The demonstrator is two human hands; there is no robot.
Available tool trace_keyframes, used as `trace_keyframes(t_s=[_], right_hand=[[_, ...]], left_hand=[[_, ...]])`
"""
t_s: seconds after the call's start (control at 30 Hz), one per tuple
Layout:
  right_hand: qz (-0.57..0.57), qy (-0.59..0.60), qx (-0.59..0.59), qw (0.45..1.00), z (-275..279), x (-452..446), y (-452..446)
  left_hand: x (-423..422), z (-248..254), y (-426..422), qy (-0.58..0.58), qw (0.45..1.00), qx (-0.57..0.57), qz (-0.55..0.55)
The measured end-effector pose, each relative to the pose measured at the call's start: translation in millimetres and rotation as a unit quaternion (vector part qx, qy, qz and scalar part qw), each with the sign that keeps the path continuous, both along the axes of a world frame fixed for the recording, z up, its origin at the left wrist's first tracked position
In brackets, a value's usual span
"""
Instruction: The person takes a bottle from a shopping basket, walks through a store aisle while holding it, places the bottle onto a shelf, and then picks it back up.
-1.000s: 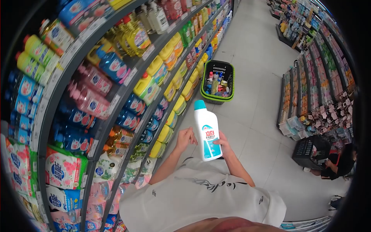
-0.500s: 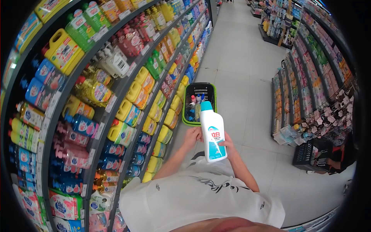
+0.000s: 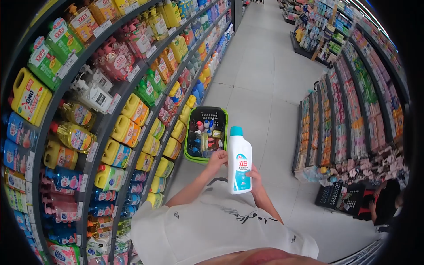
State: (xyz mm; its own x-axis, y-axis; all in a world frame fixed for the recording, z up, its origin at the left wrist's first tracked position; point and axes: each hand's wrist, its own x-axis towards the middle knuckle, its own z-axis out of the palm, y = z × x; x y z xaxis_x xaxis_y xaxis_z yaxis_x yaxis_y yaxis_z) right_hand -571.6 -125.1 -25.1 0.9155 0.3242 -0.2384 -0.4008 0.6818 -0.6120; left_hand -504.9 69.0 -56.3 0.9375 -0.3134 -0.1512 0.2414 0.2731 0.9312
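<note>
A white bottle [image 3: 240, 152] with a teal cap and a teal-and-red label stands almost upright in front of my body. My right hand [image 3: 255, 180] grips it from the right side, the thumb lying over the label's edge. On the bottle's other side is my left hand [image 3: 216, 161], its fingers curled in; whatever they hold, if anything, is hidden. Just beyond that hand is a black shopping basket [image 3: 191, 137] with a green rim, containing several bottles of different colours.
Tall shelves [image 3: 110, 143] full of detergent and soap bottles line the left side. Packaged goods fill a curved rack [image 3: 340, 115] on the right. A person [image 3: 388, 201] is beside a dark crate [image 3: 327, 196] at lower right. Grey floor tiles [image 3: 254, 66] run down the aisle.
The view has shifted, so the basket appears further left and lower, and more of its contents show. The bottle stays in my right hand and looks slightly lower and more upright.
</note>
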Motion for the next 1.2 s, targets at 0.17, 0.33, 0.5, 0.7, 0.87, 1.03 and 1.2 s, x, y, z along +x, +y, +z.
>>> trace_keyframes(t_s=[0.17, 0.33, 0.5, 0.7, 0.87, 1.03, 1.2], right_hand=[[0.056, 0.015, -0.012, 0.998, 8, 106, -20], [0.114, -0.018, -0.065, 0.991, 42, 218, -39], [0.111, -0.033, -0.115, 0.987, 54, 298, -48], [0.122, -0.001, -0.039, 0.992, 28, 359, -51], [0.146, 0.012, -0.019, 0.989, 18, 418, -56], [0.187, 0.004, -0.012, 0.982, 11, 499, -76], [0.203, -0.006, -0.029, 0.979, 36, 600, -105]], left_hand=[[82, 15, -22, 0.083, 0.992, -0.035, 0.093], [166, 31, -41, 0.079, 0.987, -0.059, 0.127], [242, 39, -43, 0.057, 0.988, -0.061, 0.131], [284, 59, -36, 0.022, 0.991, -0.045, 0.122], [329, 44, -39, 0.080, 0.984, -0.065, 0.147], [399, 29, -59, 0.093, 0.976, -0.048, 0.189], [494, 40, -94, 0.086, 0.977, -0.036, 0.193]])
